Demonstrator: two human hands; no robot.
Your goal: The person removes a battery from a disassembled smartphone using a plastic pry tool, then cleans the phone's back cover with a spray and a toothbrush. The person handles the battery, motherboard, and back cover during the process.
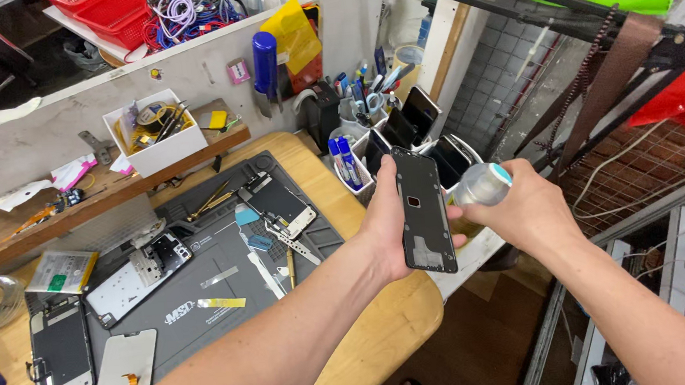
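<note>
My left hand [385, 223] grips a black phone frame [423, 208] upright, held out past the right edge of the wooden workbench [387, 329]. The frame's inner side faces me. My right hand [526, 211] holds a small clear bottle [481, 184] with a teal cap, tipped sideways with its end pointing at the upper right side of the frame. Both forearms reach in from the bottom of the view.
A grey repair mat [202, 287] carries opened phones, screens and small parts. Behind it stand a white box of tools [157, 134], a holder with pens and tweezers [363, 100] and several phones upright in a rack [423, 123]. A metal grille and floor lie to the right.
</note>
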